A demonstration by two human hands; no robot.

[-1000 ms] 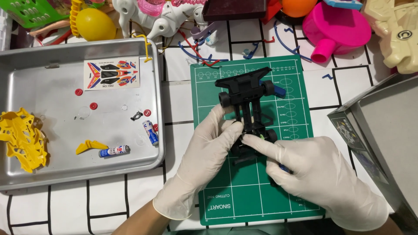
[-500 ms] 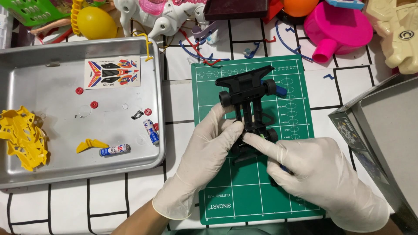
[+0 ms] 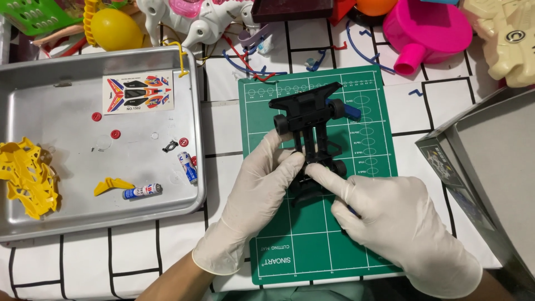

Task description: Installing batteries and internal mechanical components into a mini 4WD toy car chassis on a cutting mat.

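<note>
A black toy car chassis (image 3: 310,125) with small black wheels and a blue part at its right lies on a green cutting mat (image 3: 278,234). My left hand (image 3: 251,203), in a white glove, grips the chassis near its lower left. My right hand (image 3: 390,217), also gloved, presses its index finger on the lower middle of the chassis and seems to hold a dark blue tool, mostly hidden.
A metal tray (image 3: 67,223) at the left holds a yellow car shell (image 3: 25,178), a sticker sheet (image 3: 138,93), two small batteries (image 3: 142,191), red round bits and a yellow piece. Toys crowd the far edge, a pink one (image 3: 426,30) among them. An open grey box (image 3: 490,161) stands at the right.
</note>
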